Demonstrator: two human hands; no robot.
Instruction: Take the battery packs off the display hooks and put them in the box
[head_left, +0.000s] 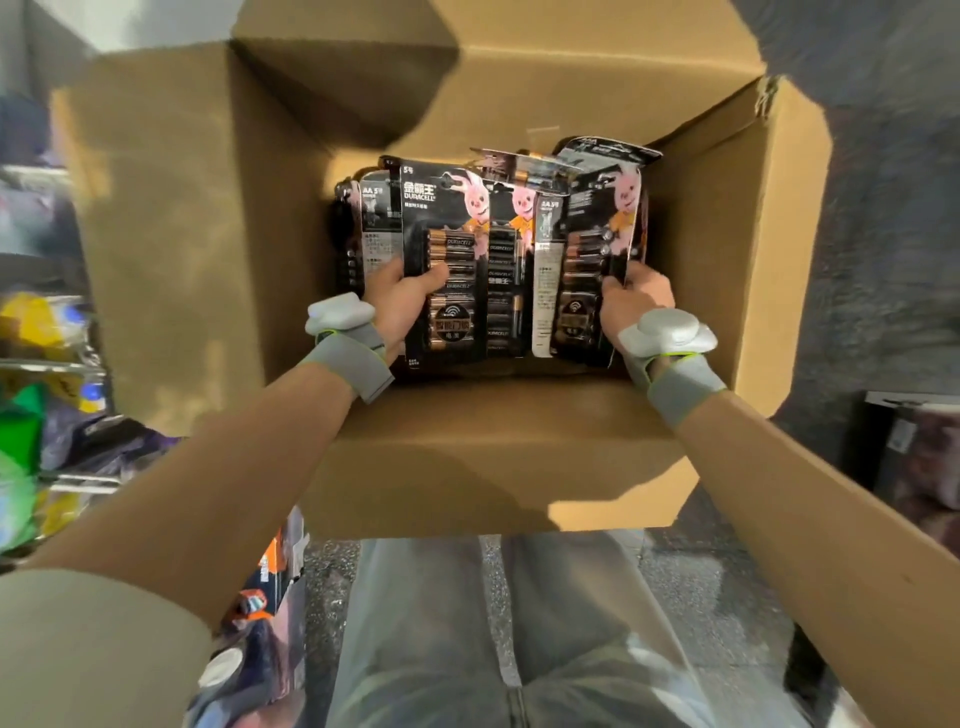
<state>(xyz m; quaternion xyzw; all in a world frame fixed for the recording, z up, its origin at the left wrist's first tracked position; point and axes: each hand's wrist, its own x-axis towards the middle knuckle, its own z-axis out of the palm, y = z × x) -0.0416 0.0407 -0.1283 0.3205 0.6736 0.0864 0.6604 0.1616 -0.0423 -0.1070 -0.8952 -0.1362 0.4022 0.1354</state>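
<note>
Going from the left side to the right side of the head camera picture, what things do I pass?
Blurry shelves → box's left flap → left hand → battery packs → right hand → box's right flap.

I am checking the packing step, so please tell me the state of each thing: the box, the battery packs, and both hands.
box: open, flaps folded outward.
battery packs: bunched together, held inside the box opening; whether they rest on the bottom is hidden.
left hand: grips the bunch's left side.
right hand: grips the bunch's right edge.
</note>
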